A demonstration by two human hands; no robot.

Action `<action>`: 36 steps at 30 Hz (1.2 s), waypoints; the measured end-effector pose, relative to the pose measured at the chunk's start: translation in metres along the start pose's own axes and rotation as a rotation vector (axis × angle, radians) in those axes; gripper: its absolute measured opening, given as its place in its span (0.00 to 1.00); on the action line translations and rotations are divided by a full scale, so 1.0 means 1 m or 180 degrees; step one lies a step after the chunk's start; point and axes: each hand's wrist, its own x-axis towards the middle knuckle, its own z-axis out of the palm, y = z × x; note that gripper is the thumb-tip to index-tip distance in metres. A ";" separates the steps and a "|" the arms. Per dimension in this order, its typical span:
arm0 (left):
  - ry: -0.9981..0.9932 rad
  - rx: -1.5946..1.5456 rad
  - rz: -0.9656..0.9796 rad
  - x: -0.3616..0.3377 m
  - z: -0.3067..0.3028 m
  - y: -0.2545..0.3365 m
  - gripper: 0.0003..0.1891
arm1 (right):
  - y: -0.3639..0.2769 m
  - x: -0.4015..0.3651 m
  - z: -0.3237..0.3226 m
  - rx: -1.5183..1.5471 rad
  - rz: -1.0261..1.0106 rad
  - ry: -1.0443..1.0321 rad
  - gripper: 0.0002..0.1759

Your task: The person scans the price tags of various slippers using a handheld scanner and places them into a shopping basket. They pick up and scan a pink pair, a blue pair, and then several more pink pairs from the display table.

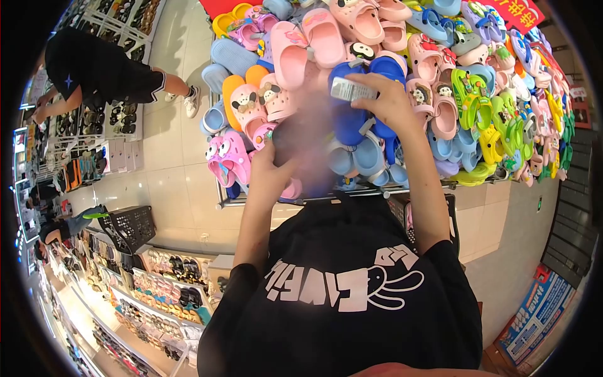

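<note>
Blue clog (pixel 352 119): held up over the near edge of the display rack (pixel 264 202), about midway along it, with a white tag (pixel 349 90) lying across its top.
Right hand (pixel 388 100): fingers curled over the top of the clog, the fingertips pressing the tag against it.
Left hand (pixel 271 168): raised just beside the blue clog, on its left, with the fingers closed round a dark object (pixel 301 147). Blur smears the object too much to say what it is.
Pink clogs (pixel 326 31): piled toward the far edge of the rack, behind both hands.
Green clogs (pixel 468 94): heaped toward the right edge.
Pink googly-eyed clogs (pixel 227 157): at the near left corner.
Black basket (pixel 129 226): on the floor, below and left of that corner.
Other person (pixel 94 69): in dark clothes, bent over well apart from the rack's left edge.
Shoe shelves (pixel 163 295): low down, left of the black T-shirt (pixel 352 314).
</note>
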 end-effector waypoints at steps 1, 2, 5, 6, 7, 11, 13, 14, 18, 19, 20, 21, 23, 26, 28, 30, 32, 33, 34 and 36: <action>-0.0032 0.0042 -0.0040 0.000 0.003 0.004 0.12 | 0.003 -0.002 0.000 0.0008 0.0002 0.0009 0.28; -0.0065 0.0088 -0.0078 0.000 0.005 0.007 0.12 | 0.007 -0.003 0.001 0.0294 -0.0001 -0.0194 0.30; -0.0204 0.0333 0.0205 0.005 0.011 0.003 0.14 | 0.009 -0.007 0.002 0.0571 0.0032 -0.0414 0.32; -0.0212 0.0363 0.0211 0.007 0.011 0.000 0.14 | 0.009 -0.007 0.003 0.0545 0.0072 -0.0448 0.33; -0.0231 0.0533 0.0294 0.008 0.012 -0.003 0.14 | 0.012 -0.008 0.005 0.0569 0.0068 -0.0428 0.33; -0.0221 0.1038 0.0875 0.013 0.016 -0.012 0.16 | 0.007 -0.014 0.006 0.0302 -0.0460 -0.0243 0.29; -0.0226 0.1373 0.1248 0.015 0.018 -0.012 0.16 | 0.002 -0.017 0.005 0.0664 -0.0080 -0.0359 0.30; -0.0182 0.1521 0.1238 0.015 0.019 -0.011 0.17 | 0.003 -0.017 0.006 0.0668 -0.0040 -0.0364 0.30; -0.0206 0.2030 0.1296 0.011 0.021 0.008 0.19 | 0.012 -0.015 0.005 0.0391 -0.0272 -0.0380 0.30; -0.0220 0.2035 0.1294 0.012 0.020 0.009 0.19 | 0.014 -0.014 0.005 0.0397 -0.0262 -0.0371 0.30; -0.0240 0.2349 0.1360 0.012 0.018 0.010 0.20 | 0.016 -0.013 0.004 0.0295 -0.0424 -0.0380 0.30; -0.0261 0.2663 0.1426 0.012 0.017 0.011 0.22 | 0.017 -0.014 0.004 0.0191 -0.0585 -0.0390 0.30; -0.0274 0.2813 0.1465 0.012 0.020 0.017 0.22 | 0.016 -0.015 0.002 0.0258 -0.0605 -0.0404 0.30; -0.0253 0.2961 0.1666 0.013 0.020 0.017 0.22 | 0.017 -0.015 0.001 0.0325 -0.0664 -0.0430 0.30; -0.0235 0.2953 0.1823 0.014 0.020 0.016 0.22 | 0.020 -0.015 0.001 0.0327 -0.0688 -0.0438 0.30; -0.0142 0.2916 0.2302 0.016 0.019 0.016 0.21 | 0.022 -0.015 0.002 0.0387 -0.0638 -0.0483 0.30; -0.0171 0.2948 0.2307 0.017 0.019 0.018 0.21 | 0.021 -0.016 0.002 0.0478 -0.0565 -0.0493 0.30; -0.0190 0.2974 0.2314 0.017 0.020 0.019 0.20 | 0.020 -0.016 0.002 0.0562 -0.0498 -0.0507 0.29; -0.0198 0.2979 0.2315 0.018 0.020 0.018 0.20 | 0.019 -0.016 0.002 0.0567 -0.0495 -0.0500 0.29; -0.0067 0.3030 0.2316 0.019 0.021 0.013 0.19 | 0.018 -0.017 0.001 0.0558 -0.0507 -0.0482 0.29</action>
